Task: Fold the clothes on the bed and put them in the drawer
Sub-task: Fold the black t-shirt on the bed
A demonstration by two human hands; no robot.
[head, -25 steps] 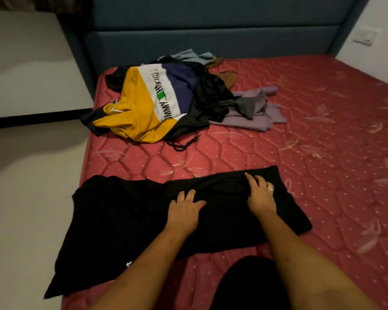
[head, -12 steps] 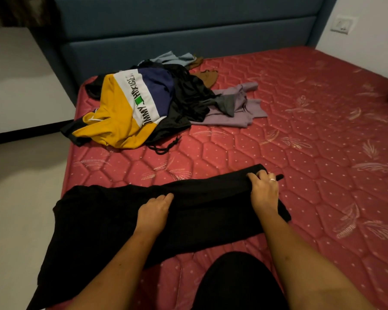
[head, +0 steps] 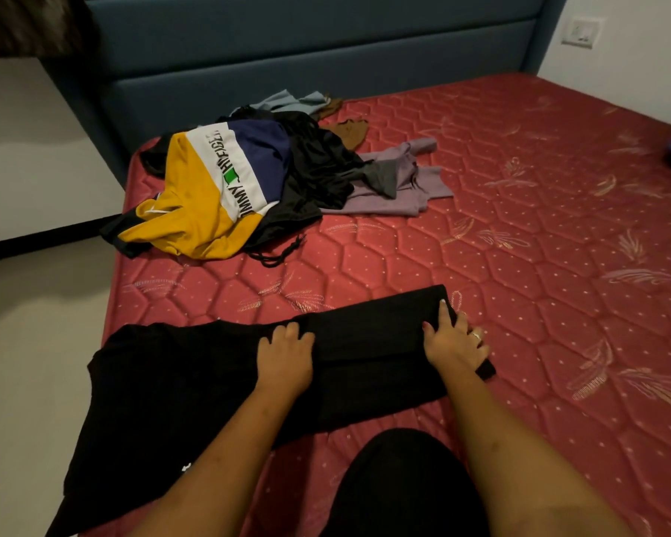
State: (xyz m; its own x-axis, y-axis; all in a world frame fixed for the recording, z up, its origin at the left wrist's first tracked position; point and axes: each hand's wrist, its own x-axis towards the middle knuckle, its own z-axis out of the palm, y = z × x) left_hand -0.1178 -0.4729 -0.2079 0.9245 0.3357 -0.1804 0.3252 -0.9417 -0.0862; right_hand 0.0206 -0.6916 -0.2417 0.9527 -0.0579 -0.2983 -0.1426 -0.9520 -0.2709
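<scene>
A black garment (head: 179,385) lies flat across the near edge of the red mattress (head: 539,265), its left part hanging over the side. Its right end is folded over into a narrower band. My left hand (head: 285,356) grips the cloth near its middle, fingers curled over the fold. My right hand (head: 456,339), with a ring, pinches the folded right end. Farther back lies a heap of unfolded clothes: a yellow, white and navy shirt (head: 210,188), a black piece (head: 318,172), a lilac piece (head: 396,188), a brown one (head: 347,129) and a grey-blue one (head: 283,100).
A blue padded headboard (head: 287,52) runs along the back. A white cabinet top (head: 28,149) and pale floor (head: 28,362) lie to the left of the bed. A wall socket (head: 580,31) is at the top right. My dark-clothed knee (head: 399,486) is at the bottom.
The right end of the black garment has been folded inward to the left. My left hand went from flat on the cloth to gripping the fold; my right hand moved onto the folded end.
</scene>
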